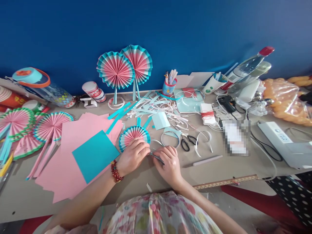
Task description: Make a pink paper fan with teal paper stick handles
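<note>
A small pleated paper fan (135,134), turquoise at the rim and pink inside, lies on the table with its lower part hidden under my left hand (134,152). My left hand is closed, its fingertips at one end of a thin dark strip (156,157). Around the other end, my right hand (168,165) has its fingers closed. Whether the strip is folded paper or a slim tool I cannot tell. Beyond my right hand lie black-handled scissors (186,143) and a ring of pale tape (170,139). A pale stick (207,160) rests to the right.
Pink sheets (56,172) with a turquoise square (96,156) on top cover the left side. Two finished fans (116,70) lean on the blue wall. Paper scraps (151,105) spread behind my hands. A power strip (280,133) and cables are at right.
</note>
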The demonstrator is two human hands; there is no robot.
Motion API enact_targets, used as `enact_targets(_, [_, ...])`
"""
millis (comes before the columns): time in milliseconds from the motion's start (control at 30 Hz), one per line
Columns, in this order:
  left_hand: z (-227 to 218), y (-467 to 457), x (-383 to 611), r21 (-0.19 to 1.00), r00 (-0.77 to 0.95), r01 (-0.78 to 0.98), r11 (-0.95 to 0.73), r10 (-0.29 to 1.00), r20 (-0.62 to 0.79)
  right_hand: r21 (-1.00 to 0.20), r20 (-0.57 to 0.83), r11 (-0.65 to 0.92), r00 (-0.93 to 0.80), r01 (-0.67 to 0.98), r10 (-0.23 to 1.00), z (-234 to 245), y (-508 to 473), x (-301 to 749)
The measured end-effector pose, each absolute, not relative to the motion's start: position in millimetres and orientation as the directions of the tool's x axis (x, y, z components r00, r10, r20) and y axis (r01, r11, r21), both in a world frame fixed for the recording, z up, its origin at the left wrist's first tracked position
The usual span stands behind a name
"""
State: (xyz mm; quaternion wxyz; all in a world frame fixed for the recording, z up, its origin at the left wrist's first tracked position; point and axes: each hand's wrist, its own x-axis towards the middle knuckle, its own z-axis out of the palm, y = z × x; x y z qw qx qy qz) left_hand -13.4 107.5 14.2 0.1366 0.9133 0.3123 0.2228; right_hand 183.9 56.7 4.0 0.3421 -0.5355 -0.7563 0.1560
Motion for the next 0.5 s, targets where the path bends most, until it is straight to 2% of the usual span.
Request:
enact_targets(300, [11.2, 104.7, -12.0, 0.468, 0.693, 0.495, -0.732, 0.658, 0.295, -0.596, 0.365, 0.412, -0.225, 0.689, 0.903, 4.9, 58.1, 183.9])
enact_targets(500, [16.1, 105.7, -11.9, 0.418, 0.723, 0.505, -0.756, 0.634, 0.275, -0.597, 0.356, 0.389, -0.203, 0.701, 0.912, 2.1, 56.3, 185.1])
